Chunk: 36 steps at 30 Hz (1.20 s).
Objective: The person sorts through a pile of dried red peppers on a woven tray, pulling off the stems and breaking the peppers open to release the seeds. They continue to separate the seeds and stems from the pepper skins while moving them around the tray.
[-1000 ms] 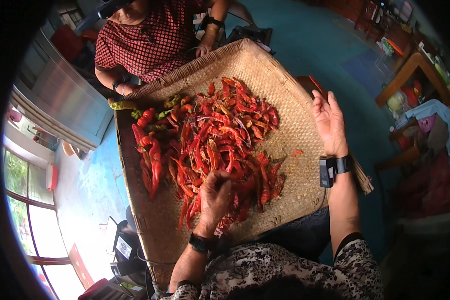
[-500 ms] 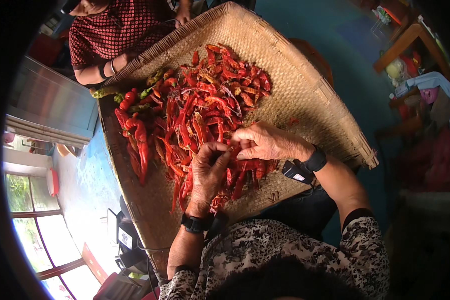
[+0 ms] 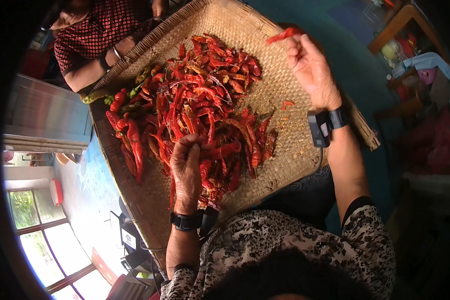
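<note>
Since the earlier frame, the right hand (image 3: 312, 70) swings well away from the left hand (image 3: 186, 172). The left pinches over the near part of the red chilli pile (image 3: 202, 92) in the woven tray (image 3: 305, 125); whether it grips one, I cannot tell. Beyond, the right grips a single chilli (image 3: 283, 35), long axis crosswise, tip pointing left.

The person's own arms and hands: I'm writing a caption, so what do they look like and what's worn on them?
Both hands are bare. The left hand has a black wristband; the right hand has another black band, with a boxy black device and thin cable. Short black-and-pale patterned sleeves; the right one has a plain black cuff.
</note>
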Motion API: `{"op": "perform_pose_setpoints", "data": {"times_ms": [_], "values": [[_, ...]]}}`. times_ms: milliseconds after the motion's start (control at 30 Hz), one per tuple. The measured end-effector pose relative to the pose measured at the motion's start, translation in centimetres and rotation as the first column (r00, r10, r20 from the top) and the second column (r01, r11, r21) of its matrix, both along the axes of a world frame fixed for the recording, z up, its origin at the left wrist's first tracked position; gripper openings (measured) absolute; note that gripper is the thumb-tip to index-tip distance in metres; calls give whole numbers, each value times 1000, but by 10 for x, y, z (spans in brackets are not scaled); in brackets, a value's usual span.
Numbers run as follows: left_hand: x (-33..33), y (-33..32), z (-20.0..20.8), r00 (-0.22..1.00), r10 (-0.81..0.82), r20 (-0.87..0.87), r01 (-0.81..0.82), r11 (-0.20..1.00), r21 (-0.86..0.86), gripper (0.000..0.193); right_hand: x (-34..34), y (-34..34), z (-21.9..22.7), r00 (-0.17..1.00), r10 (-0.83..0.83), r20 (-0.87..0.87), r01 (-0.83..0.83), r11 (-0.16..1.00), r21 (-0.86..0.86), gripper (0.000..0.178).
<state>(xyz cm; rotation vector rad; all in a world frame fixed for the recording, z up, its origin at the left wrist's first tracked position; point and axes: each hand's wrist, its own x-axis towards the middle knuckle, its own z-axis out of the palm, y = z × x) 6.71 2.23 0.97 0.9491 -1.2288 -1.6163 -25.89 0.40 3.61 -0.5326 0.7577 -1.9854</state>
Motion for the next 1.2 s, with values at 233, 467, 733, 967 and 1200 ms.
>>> {"op": "perform_pose_setpoints", "data": {"times_ms": [233,467,733,967,1200], "values": [[-18,-11,13,999,-53,-5,52,996,-77,19,65,17,-7,426,338,-839,-303,927,219,45],[-39,-19,11,992,-124,-30,118,980,-160,19,91,24,-20,-23,349,-937,-504,805,312,23],[-57,-12,8,672,19,741,463,769,-441,26,10,14,6,913,179,-368,-174,984,47,16],[-64,-7,-10,521,213,826,594,605,-530,37,6,10,-4,858,105,-502,-29,987,156,26],[-34,-8,0,551,162,819,502,719,-480,29,72,15,-18,-3,365,-931,-388,858,337,34]]}}
